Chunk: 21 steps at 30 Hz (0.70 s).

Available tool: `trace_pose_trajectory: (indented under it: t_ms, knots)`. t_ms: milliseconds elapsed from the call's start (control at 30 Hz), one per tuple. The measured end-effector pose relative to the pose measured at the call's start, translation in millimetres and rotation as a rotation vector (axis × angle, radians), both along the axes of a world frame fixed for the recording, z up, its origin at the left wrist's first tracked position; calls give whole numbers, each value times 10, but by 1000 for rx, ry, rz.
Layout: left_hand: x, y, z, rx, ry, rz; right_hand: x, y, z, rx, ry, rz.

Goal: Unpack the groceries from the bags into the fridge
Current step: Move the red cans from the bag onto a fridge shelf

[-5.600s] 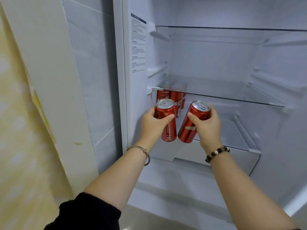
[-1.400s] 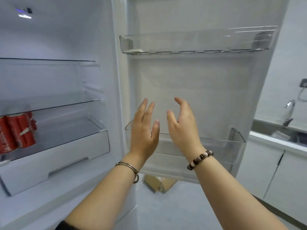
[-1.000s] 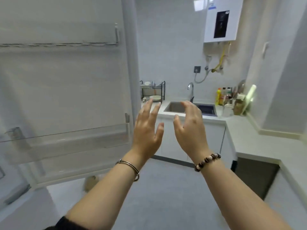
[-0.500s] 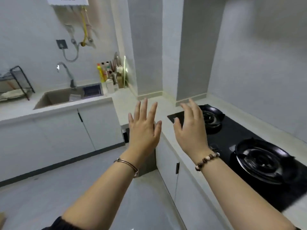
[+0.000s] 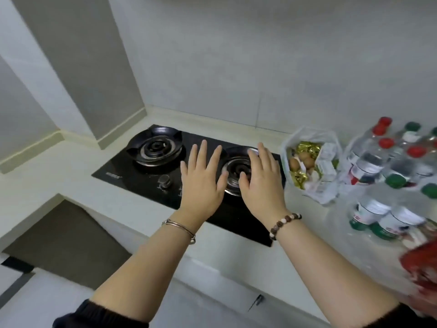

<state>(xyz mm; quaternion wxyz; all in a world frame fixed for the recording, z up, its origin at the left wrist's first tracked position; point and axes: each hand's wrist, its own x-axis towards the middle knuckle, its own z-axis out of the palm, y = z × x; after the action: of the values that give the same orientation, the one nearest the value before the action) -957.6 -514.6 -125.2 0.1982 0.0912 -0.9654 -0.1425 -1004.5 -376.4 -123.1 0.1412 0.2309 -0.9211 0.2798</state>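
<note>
Both my hands hover empty over the black gas hob [image 5: 132,176], fingers spread. My left hand [image 5: 201,181] is above the hob's middle and my right hand [image 5: 260,181] above its right burner. To the right on the counter stands a clear plastic bag [image 5: 328,176] with brown eggs and gold-wrapped items in it. Further right, clear bags hold several water bottles [image 5: 369,162] with red and green caps. A blurred red bag [image 5: 423,271] shows at the lower right edge. The fridge is out of view.
The pale counter [image 5: 47,185] wraps around the hob and steps down at the left to a dark recess [image 5: 63,242]. A grey tiled wall [image 5: 260,67] rises behind. A cabinet front with a small handle [image 5: 256,301] lies below the counter.
I put two red cans in the fridge, then turned right past the fridge door and sink to the hob. The grocery bags have come into view at the right; both hands stay empty.
</note>
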Motion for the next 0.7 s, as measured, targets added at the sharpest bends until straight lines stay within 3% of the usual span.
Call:
trace_pose_trajectory:
  t_ms: [333,567,700]
  knots:
    - [-664,1051,-188,44,-79,-286,-370,1205,-68,33,-34,-259]
    - [-871,1824,-284,234,-12,-509,-476,2016,-72,48,-71,-323]
    - [-875,2224,-369,297,-68,-582,-477,2500,-104,89,-82,-394]
